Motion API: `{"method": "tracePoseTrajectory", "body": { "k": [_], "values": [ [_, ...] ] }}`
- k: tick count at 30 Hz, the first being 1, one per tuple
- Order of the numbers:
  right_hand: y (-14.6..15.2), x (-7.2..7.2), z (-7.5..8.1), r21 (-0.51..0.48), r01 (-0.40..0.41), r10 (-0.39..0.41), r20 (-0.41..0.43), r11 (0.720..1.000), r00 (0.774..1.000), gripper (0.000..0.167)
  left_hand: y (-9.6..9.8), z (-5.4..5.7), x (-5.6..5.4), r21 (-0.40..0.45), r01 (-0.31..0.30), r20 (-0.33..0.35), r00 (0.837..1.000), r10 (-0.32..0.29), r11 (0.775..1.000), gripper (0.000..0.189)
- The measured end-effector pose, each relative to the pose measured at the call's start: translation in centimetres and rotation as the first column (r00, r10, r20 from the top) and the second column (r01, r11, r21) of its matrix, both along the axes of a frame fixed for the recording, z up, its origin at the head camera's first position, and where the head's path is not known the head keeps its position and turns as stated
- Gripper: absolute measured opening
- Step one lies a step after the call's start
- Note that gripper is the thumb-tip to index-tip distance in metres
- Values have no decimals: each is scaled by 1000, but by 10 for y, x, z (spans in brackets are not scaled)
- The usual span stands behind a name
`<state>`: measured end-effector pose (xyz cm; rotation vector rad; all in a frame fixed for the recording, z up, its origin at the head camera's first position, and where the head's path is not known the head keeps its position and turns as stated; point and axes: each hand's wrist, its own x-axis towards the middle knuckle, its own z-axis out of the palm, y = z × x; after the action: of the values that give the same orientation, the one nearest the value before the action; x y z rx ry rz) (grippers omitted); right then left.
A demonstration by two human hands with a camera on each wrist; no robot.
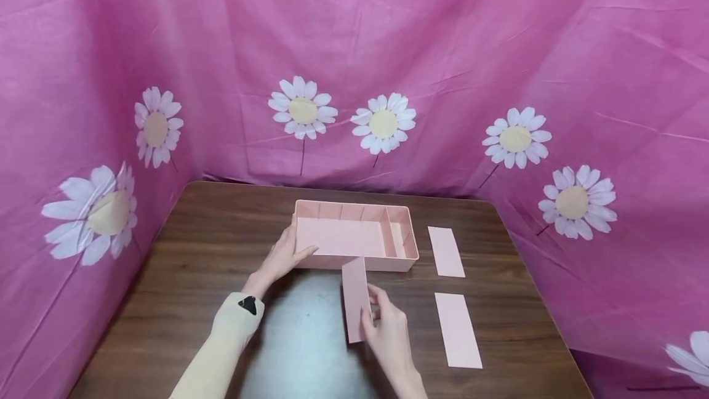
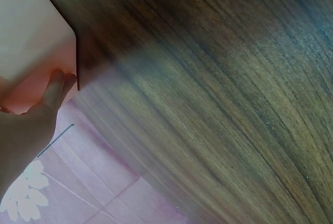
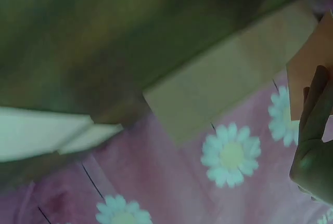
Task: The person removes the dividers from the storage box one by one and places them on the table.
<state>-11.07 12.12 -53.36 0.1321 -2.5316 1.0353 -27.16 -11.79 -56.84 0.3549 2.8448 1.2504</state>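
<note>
A pink rectangular storage box (image 1: 354, 262) stands on the table, a long divider (image 1: 387, 233) fixed across its right part with a smaller crosswise piece beside it. My left hand (image 1: 282, 254) grips the box's left front corner, thumb over the front rim and fingers along the left wall; in the left wrist view the fingers lie on the box's outer side (image 2: 36, 26). In front of the box, my right hand (image 1: 390, 328) pinches a loose pink divider panel (image 1: 354, 300) by its right edge. The panel is tilted up, its far end near the front wall.
Two flat pink panels (image 1: 446, 252) lie on the wooden table (image 1: 210, 245) to the right, one behind the other. Slots line the box's back wall. A pink curtain (image 1: 443, 48) with daisies hangs close behind the table and along both sides.
</note>
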Motion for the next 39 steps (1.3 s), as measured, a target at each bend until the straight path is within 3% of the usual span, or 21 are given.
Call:
{"method": "tracePoseTrajectory", "body": {
  "k": [7, 14, 27, 34, 39],
  "values": [
    [0, 17, -26, -76, 50, -45, 65, 996, 997, 38, 5, 4, -2, 5, 6, 1, 1000, -6, 1000, 104],
    [27, 20, -31, -70, 178, -168, 137, 982, 976, 38, 3, 7, -3, 2, 3, 24, 1000, -3, 1000, 105],
    [69, 18, -45, 29, 275, -276, 119, 961, 954, 38, -3, 7, -4, -6, -1, 52, 999, 2, 1000, 105],
    [76, 18, -55, 86, 286, -298, 217, 954, 930, 38, -1, 7, -4, -7, 1, 55, 998, 0, 1000, 106],
    [78, 23, -64, 186, 317, -357, 257, 930, 898, 44, 1, 2, -1, -7, 3, 69, 998, -3, 1000, 105]
  ]
}}
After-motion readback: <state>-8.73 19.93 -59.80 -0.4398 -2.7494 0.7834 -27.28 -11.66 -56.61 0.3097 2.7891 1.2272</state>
